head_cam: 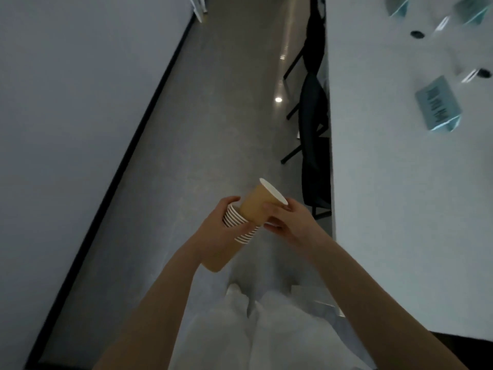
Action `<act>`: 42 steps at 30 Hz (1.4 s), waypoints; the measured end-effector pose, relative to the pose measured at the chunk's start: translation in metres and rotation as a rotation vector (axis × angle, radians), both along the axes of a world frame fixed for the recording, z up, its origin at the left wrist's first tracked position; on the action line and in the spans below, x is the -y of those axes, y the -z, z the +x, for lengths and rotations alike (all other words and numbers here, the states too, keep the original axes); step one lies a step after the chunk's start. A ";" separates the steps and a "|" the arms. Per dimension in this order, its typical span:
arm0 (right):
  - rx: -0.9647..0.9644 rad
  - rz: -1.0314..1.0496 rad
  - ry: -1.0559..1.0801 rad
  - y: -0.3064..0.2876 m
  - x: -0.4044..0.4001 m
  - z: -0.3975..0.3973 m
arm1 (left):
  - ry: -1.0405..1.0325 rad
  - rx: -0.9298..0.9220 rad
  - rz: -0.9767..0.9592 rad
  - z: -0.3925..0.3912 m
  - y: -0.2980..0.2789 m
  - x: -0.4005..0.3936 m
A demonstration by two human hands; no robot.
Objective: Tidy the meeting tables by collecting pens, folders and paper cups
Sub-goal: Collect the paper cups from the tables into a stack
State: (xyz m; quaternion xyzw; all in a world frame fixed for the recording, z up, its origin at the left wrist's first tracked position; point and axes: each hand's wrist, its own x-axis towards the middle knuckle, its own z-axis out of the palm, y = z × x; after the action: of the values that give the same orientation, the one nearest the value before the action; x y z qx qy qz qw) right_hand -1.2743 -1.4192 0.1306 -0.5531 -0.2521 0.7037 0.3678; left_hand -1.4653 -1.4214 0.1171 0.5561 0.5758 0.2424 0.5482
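The left hand [216, 231] curls around a stack of cups [234, 233], steadying it in the aisle just left of the desk [386, 209] edge. The right hand [288, 221] pinches 1 cup [260, 204], tilted, apparently to nest it.

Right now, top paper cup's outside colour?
Tan-brown, white rim; head view shows the top paper cup.
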 end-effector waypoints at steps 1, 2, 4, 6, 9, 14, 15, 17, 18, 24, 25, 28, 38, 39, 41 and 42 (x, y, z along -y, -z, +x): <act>-0.074 -0.028 0.065 0.001 -0.008 0.003 | 0.027 -0.012 -0.011 0.000 0.003 -0.015; -0.129 -0.064 0.129 0.000 -0.014 0.007 | 0.037 -0.014 -0.021 0.001 0.005 -0.026; -0.137 -0.106 0.272 0.004 -0.029 0.023 | 0.052 -0.005 -0.057 0.011 0.010 -0.052; -0.120 -0.109 0.372 0.006 -0.040 0.042 | 0.048 0.002 -0.080 0.022 0.013 -0.070; -0.054 -0.055 0.480 0.016 -0.065 0.086 | 0.069 -0.019 -0.102 0.048 0.021 -0.109; 0.314 0.009 0.565 0.053 -0.121 0.174 | 0.067 -0.043 -0.116 0.093 0.022 -0.165; 0.381 0.018 0.578 0.059 -0.137 0.193 | 0.055 -0.043 -0.110 0.106 0.020 -0.179; 0.514 0.030 0.584 0.069 -0.164 0.227 | 0.033 -0.052 -0.102 0.125 0.012 -0.200; 0.561 0.033 0.611 0.074 -0.182 0.251 | 0.036 -0.057 -0.100 0.141 0.012 -0.218; 0.834 0.056 0.582 0.100 -0.255 0.307 | 0.025 -0.073 -0.091 0.180 0.010 -0.260; 0.879 0.040 0.565 0.106 -0.265 0.312 | 0.026 -0.073 -0.090 0.185 0.011 -0.267; 0.950 0.015 0.554 0.122 -0.287 0.324 | 0.013 -0.077 -0.093 0.195 0.014 -0.286; 0.907 -0.106 0.455 0.145 -0.296 0.343 | 0.010 -0.080 -0.107 0.208 0.022 -0.329; 0.886 -0.152 0.465 0.147 -0.291 0.342 | 0.010 -0.080 -0.109 0.208 0.022 -0.333; 0.854 -0.249 0.503 0.149 -0.279 0.333 | 0.006 -0.064 -0.126 0.209 0.021 -0.339; 0.836 -0.294 0.534 0.147 -0.273 0.323 | 0.007 -0.054 -0.136 0.209 0.020 -0.344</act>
State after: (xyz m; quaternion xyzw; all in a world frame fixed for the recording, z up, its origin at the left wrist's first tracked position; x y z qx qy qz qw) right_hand -0.9517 -1.1458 -0.0163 -0.8779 -0.1262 0.3323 0.3209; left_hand -1.2564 -1.0774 0.0969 0.5259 0.6035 0.1860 0.5697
